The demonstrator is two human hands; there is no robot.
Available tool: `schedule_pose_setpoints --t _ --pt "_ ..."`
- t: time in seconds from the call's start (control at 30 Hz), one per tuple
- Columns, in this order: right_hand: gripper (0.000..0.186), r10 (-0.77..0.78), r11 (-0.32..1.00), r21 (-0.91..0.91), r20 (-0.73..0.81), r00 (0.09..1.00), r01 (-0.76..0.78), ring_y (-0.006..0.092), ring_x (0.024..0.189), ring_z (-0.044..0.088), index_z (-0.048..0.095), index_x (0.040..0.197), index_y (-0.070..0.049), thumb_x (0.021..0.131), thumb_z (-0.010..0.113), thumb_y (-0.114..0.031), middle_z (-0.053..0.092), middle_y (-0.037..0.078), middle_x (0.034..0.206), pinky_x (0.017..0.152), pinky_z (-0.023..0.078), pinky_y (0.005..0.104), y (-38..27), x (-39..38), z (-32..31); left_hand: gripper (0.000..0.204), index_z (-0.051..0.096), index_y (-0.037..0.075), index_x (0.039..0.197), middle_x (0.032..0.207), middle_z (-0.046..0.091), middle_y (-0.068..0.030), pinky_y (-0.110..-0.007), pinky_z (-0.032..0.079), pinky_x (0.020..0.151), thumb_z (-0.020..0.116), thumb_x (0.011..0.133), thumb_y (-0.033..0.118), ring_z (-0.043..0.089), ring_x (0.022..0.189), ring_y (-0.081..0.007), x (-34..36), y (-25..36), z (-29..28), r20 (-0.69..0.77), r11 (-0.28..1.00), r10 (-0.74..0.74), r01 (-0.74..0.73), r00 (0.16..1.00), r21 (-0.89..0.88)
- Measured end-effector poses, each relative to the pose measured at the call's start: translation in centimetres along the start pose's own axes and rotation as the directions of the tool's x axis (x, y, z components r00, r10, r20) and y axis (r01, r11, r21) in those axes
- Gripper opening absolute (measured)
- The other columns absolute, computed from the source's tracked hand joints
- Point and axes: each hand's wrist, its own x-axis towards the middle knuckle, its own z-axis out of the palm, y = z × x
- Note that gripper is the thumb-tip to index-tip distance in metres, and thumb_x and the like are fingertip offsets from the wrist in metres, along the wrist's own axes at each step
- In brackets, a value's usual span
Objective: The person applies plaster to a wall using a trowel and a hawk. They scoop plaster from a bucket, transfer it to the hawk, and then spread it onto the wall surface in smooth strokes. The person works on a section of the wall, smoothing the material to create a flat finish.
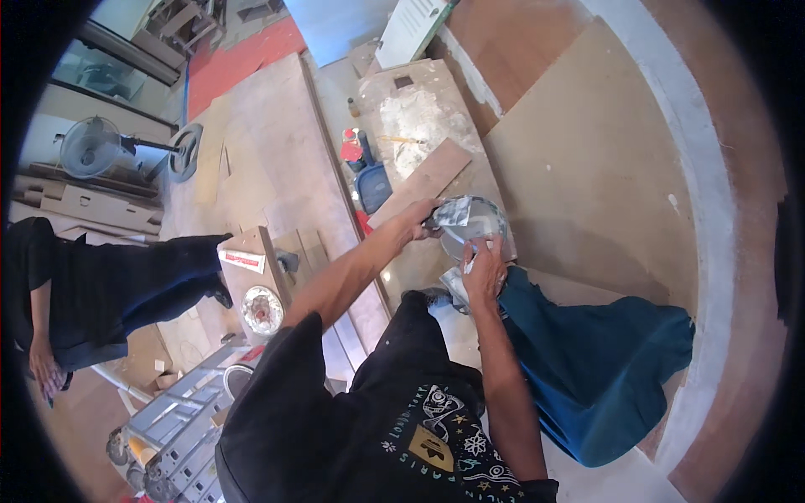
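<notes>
A round, shiny grey metal bowl [474, 225], partly covered by crumpled clear plastic wrapping [454, 211], is held between both hands above the pale wooden bench [419, 134]. The left hand [419, 220] is closed on the bowl's left rim where the wrapping bunches; its fingers are curled tight around rim and film together. The right hand [484, 270] is laid against the near edge of the bowl, fingers bent over a loose flap of wrapping; whether that flap is pinched or only pressed cannot be told.

A dark teal cloth [595, 352] lies just beside the right forearm, spread over the large tan board [587, 159]. A long brown wooden plank [419, 180] lies just behind the bowl. A blue plastic dustpan [373, 186] and a red-capped container [351, 151] are set farther back on the bench.

Judgement: the step in hand appears to be the stripping of wrapping from the bowl, and it is only partly done. A firm hold by the left hand and a steady pull on the loose flap by the right would be called for next.
</notes>
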Motion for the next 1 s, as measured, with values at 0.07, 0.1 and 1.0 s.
schedule_pose_setpoints --t 0.07,0.1,1.0 --pt "0.022 -0.054 0.996 0.072 0.076 0.996 0.049 0.0392 0.091 0.065 0.066 0.109 -0.004 0.093 0.060 -0.018 0.061 0.016 0.106 0.077 0.051 0.0475 0.4 -1.1 1.1 0.023 0.062 0.017 0.099 0.085 0.068 0.0017 -0.036 0.049 0.062 0.044 0.104 0.030 0.062 0.073 -0.0121 -1.2 0.7 1.2 -0.033 0.993 -0.025 0.029 0.999 0.114" --pt "0.021 -0.086 0.992 0.104 0.111 0.990 0.075 0.0392 0.090 0.065 0.067 0.107 -0.004 0.093 0.059 -0.018 0.063 0.016 0.102 0.076 0.051 0.0473 0.8 -1.5 1.3 0.023 0.062 0.017 0.099 0.087 0.068 0.0016 -0.036 0.049 0.062 0.044 0.104 0.031 0.062 0.074 -0.0121 -1.1 0.8 1.0 -0.002 0.982 -0.031 0.031 1.000 0.187" --pt "0.026 0.076 0.983 -0.180 0.229 0.970 -0.034 0.0372 0.095 0.066 0.069 0.108 -0.007 0.093 0.062 -0.027 0.066 0.016 0.110 0.080 0.051 0.0472 3.5 -1.4 6.0 0.045 0.047 -0.002 0.138 0.130 0.060 -0.0211 -0.041 0.052 0.101 0.037 0.105 0.026 0.064 0.114 -0.0289 -1.9 -6.6 -8.5 0.083 0.964 0.211 -0.193 0.974 -0.184"
